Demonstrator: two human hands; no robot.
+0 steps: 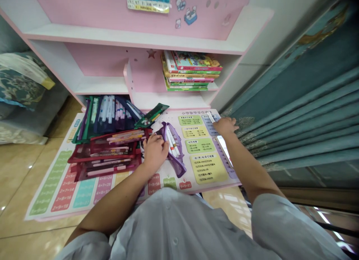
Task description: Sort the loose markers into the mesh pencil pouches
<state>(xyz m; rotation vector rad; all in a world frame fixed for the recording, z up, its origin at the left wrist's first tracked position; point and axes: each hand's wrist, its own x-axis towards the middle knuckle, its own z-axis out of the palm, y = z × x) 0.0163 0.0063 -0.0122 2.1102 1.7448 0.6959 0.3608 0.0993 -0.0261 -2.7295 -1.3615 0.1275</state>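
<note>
My left hand [155, 149] is closed on the near-left edge of a purple mesh pencil case [179, 171], its fingers curled at the opening. Several white pens [171, 141] lie inside this case. At the far right of the desk, my right hand [226, 126] rests palm down, fingers spread, beside a few white pens [210, 117]. Their near ends meet the thumb side; whether they touch it I cannot tell. Left of my left hand are red mesh pencil cases [105, 152] full of pens, with blue and green ones behind. A green case [153, 115] leans on the pile.
A phone [223, 148] lies by my right forearm. Printed charts cover the desk mat [209, 168]. Behind it rises a pink and white shelf [168, 99] holding stacked books [192, 71]. Blue-green curtains [291, 121] hang on the right; a sofa [53, 110] stands left.
</note>
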